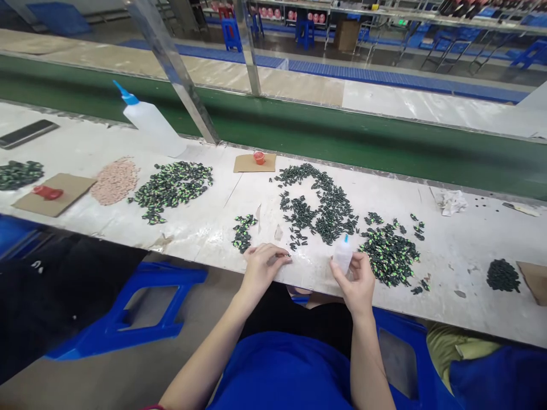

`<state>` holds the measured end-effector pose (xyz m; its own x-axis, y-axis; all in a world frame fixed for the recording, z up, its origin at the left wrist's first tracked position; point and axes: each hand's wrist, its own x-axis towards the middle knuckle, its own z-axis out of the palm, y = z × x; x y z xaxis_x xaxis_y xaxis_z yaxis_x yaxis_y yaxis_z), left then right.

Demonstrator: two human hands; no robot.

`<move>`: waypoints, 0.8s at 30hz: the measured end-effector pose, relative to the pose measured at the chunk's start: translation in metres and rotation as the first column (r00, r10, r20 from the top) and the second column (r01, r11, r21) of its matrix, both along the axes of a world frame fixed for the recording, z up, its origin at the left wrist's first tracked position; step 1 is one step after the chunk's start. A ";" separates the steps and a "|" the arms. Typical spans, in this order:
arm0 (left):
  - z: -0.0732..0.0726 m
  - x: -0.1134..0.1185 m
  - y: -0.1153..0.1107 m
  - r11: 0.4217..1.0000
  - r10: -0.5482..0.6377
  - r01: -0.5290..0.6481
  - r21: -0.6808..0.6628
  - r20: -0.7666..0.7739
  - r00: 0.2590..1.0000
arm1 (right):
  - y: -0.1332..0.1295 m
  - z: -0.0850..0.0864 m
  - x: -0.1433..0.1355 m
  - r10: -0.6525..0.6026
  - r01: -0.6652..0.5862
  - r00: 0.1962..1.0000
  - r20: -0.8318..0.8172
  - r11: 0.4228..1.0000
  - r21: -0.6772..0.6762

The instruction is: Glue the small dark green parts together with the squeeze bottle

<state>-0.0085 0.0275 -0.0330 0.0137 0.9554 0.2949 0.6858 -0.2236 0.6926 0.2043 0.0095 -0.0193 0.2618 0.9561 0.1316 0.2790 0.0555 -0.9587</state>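
Head view: near the worktop's (448, 250) front edge, the left hand (264, 266) pinches narrow, seemingly on a tiny piece (288, 257); the right hand (358, 279) holds a small bottle (342, 256), tip up. A careless squeeze could wet nearby dark pellets (335, 210); a loose pinch could drop the piece.

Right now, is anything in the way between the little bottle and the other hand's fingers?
Nothing visible stands between the small blue-tipped squeeze bottle in the right hand and the left hand's fingers. The pile of dark green pieces lies just beyond that gap.
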 end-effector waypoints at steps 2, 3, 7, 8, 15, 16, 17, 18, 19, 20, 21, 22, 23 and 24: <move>-0.003 0.003 -0.004 0.997 0.069 -0.067 0.043 -0.055 0.996 | -0.001 -0.001 -0.006 0.003 -0.001 0.995 -0.105 1.000 0.018; -0.004 0.003 -0.005 0.997 0.075 -0.073 0.039 -0.068 0.995 | -0.001 -0.001 -0.008 -0.011 0.016 0.987 -0.158 0.999 0.028; -0.004 -0.003 -0.005 0.996 -0.023 0.023 -0.082 0.005 1.000 | 0.001 -0.008 -0.016 -0.094 0.110 0.934 -0.343 0.994 0.028; -0.004 -0.004 -0.005 0.994 -0.045 0.049 -0.096 0.046 0.998 | 0.001 -0.010 -0.018 -0.109 0.127 0.928 -0.356 0.992 0.026; -0.009 -0.007 -0.005 0.997 -0.021 0.034 -0.065 0.186 0.982 | 0.002 -0.004 -0.038 -0.117 0.114 0.983 -0.144 0.993 -0.033; -0.010 -0.006 -0.004 0.998 -0.014 0.026 -0.056 0.194 0.981 | 0.002 -0.003 -0.042 -0.116 0.112 0.985 -0.124 0.993 -0.044; -0.011 -0.005 -0.004 0.999 -0.006 0.016 -0.048 0.199 0.980 | 0.003 -0.002 -0.044 -0.115 0.110 0.987 -0.110 0.992 -0.055; -0.012 -0.005 -0.004 0.999 0.002 0.006 -0.041 0.200 0.980 | 0.004 -0.002 -0.046 -0.109 0.103 0.989 -0.100 0.993 -0.065; -0.013 -0.004 -0.004 0.999 0.011 -0.004 -0.036 0.197 0.980 | 0.004 -0.003 -0.046 -0.103 0.096 0.990 -0.092 0.993 -0.072; -0.013 -0.004 -0.004 0.999 0.018 -0.012 -0.032 0.190 0.982 | 0.005 -0.004 -0.046 -0.097 0.090 0.991 -0.087 0.993 -0.079; -0.014 -0.004 -0.004 0.999 0.022 -0.017 -0.028 0.183 0.983 | 0.006 -0.005 -0.045 -0.095 0.088 0.992 -0.083 0.992 -0.086; -0.014 -0.004 -0.004 1.000 0.023 -0.019 -0.025 0.178 0.984 | 0.006 -0.006 -0.044 -0.089 0.082 0.993 -0.078 0.992 -0.091; -0.014 -0.004 -0.004 1.000 0.023 -0.020 -0.021 0.174 0.985 | 0.006 -0.007 -0.043 -0.080 0.072 0.994 -0.074 0.993 -0.095; -0.014 -0.004 -0.004 1.000 0.025 -0.023 -0.018 0.170 0.985 | 0.007 -0.007 -0.042 -0.069 0.062 0.995 -0.069 0.993 -0.100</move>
<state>-0.0123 0.0238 -0.0474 -0.0584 0.9595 0.2756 0.5622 -0.1965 0.8033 0.1623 0.0164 -0.0268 0.3296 0.9440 0.0166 0.2084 -0.0556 -0.9765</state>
